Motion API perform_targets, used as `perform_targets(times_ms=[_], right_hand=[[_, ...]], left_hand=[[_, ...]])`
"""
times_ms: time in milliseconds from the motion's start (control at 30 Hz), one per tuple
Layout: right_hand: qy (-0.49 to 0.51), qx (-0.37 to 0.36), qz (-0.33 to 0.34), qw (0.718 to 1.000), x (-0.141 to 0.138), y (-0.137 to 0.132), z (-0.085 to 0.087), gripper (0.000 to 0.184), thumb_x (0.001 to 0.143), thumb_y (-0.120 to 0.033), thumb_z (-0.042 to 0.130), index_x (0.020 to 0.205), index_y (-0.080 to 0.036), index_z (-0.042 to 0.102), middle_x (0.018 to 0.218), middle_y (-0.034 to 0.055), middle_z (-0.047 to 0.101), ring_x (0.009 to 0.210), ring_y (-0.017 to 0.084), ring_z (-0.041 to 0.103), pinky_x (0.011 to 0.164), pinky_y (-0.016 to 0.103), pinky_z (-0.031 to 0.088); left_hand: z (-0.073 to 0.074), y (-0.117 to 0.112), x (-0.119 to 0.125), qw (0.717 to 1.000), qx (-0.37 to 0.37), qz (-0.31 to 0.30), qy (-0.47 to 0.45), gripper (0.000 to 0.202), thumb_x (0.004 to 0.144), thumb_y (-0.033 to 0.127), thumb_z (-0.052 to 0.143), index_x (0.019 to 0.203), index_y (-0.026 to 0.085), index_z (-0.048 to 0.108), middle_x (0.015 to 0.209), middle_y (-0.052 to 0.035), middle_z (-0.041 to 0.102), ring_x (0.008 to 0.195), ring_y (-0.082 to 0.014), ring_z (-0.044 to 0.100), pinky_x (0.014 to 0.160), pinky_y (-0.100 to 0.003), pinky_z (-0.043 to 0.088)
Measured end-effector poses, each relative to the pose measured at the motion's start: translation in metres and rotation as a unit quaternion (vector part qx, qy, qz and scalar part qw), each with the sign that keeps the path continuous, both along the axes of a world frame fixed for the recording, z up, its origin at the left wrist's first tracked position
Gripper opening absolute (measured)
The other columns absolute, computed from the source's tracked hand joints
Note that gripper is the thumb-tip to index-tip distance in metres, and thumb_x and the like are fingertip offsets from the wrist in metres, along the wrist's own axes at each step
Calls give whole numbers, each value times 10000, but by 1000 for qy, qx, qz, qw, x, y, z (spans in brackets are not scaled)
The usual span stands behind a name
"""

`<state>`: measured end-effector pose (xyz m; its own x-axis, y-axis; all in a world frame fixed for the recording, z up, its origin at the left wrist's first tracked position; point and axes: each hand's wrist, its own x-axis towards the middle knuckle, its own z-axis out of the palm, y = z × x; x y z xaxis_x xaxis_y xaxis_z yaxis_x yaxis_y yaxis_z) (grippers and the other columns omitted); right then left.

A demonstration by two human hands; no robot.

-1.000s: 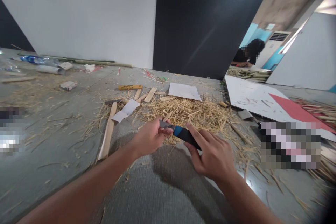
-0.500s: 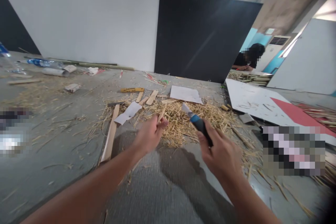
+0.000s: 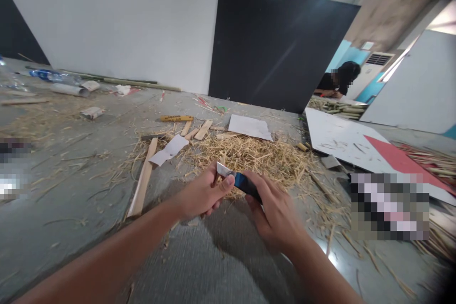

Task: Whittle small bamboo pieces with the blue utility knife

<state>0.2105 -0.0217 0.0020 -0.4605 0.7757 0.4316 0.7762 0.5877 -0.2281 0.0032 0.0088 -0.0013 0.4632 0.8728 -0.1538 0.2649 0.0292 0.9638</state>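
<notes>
My right hand [image 3: 276,204] is wrapped round the black and blue handle of a knife [image 3: 245,185]. Its short pale blade points left, lying over the fingers of my left hand [image 3: 203,192]. My left hand is closed, its thumb against the knife near the base of the blade. A thin wooden strip [image 3: 223,157] pokes up from the left fingers; most of it is hidden by the hand and blade. Both hands are above the near edge of a heap of straw-coloured shavings [image 3: 260,156].
A long wooden slat [image 3: 145,180] lies left of my hands. Paper pieces [image 3: 249,126], short wood offcuts [image 3: 204,129] and a yellow tube-like piece [image 3: 176,118] lie around the heap. White and black panels [image 3: 281,47] stand behind. Another person [image 3: 342,78] works at the far right.
My right hand has brought the knife left and down onto my left hand, where the blade now meets the strip. My left thumb has come against the knife.
</notes>
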Motion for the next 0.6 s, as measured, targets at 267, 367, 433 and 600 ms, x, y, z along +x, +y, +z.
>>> perform_targets(times_ms=[267, 367, 433, 600], right_hand=[[-85, 2, -39, 996, -1, -1, 1, 460, 1001, -398, 353, 1439, -257, 350, 921, 63, 631, 800, 198, 628, 640, 298, 466], [-80, 1, -31, 996, -2, 0, 0, 418, 1001, -393, 350, 1377, -221, 412, 919, 77, 635, 824, 208, 623, 673, 314, 472], [-72, -7, -21, 997, -3, 0, 0, 393, 1002, -388, 347, 1328, -192, 445, 960, 94, 641, 860, 218, 624, 694, 328, 482], [-84, 14, -20, 996, -1, 1, -5, 401, 1013, -406, 319, 1332, -188, 426, 1091, 108, 651, 822, 204, 668, 630, 299, 479]], left_hand=[[0, -2, 3, 997, 47, 31, -62, 453, 852, 603, 500, 1084, 219, 434, 679, 49, 465, 528, -102, 427, 470, -226, 352], [1, -2, 3, 993, 97, 45, -45, 386, 875, 548, 491, 1050, 204, 463, 795, 8, 503, 670, -129, 471, 594, -252, 397], [1, -2, 4, 991, 118, 50, -27, 369, 880, 537, 486, 1030, 200, 472, 818, -4, 516, 728, -148, 487, 641, -266, 404], [0, -3, 5, 985, 159, 55, 34, 342, 897, 521, 468, 978, 190, 498, 775, -7, 551, 710, -159, 514, 650, -288, 391]])
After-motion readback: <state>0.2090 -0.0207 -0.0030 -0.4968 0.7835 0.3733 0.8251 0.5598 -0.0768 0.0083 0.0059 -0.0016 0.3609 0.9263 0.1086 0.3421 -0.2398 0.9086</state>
